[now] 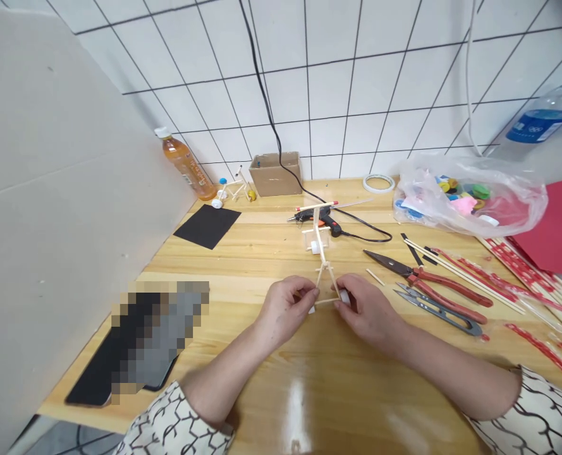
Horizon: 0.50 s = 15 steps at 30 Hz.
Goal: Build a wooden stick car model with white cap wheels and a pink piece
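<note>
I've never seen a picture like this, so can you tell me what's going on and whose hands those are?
The camera sits on a person's head and looks down, so the hands are that person's own. The left hand and right hand pinch the two ends of a little stick frame standing on a wooden table. Behind it lies a black glue gun. To the right are red pliers, snips, thin sticks and a plastic bag of colourful bits. To the left are a phone, a black sheet and a drink bottle.
</note>
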Each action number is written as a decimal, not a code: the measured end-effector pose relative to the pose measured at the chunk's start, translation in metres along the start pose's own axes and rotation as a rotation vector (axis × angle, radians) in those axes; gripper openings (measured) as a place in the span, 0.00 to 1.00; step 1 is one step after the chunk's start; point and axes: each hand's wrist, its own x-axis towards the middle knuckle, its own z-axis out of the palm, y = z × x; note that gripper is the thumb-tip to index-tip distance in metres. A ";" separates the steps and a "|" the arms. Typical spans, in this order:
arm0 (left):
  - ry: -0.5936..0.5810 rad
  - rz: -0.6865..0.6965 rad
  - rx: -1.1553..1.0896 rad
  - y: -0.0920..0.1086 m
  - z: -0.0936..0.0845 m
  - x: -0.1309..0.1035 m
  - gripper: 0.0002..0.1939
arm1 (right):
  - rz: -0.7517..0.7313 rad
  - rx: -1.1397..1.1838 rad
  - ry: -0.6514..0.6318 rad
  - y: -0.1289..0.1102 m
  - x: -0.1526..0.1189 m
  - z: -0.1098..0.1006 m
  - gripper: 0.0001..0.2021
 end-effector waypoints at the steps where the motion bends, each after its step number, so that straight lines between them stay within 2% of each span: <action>1: 0.004 0.005 0.004 0.000 0.000 0.000 0.09 | -0.003 -0.009 0.005 0.000 0.000 0.000 0.04; 15: -0.002 0.062 0.032 -0.003 -0.001 -0.001 0.10 | 0.010 -0.036 -0.024 -0.003 0.001 -0.001 0.03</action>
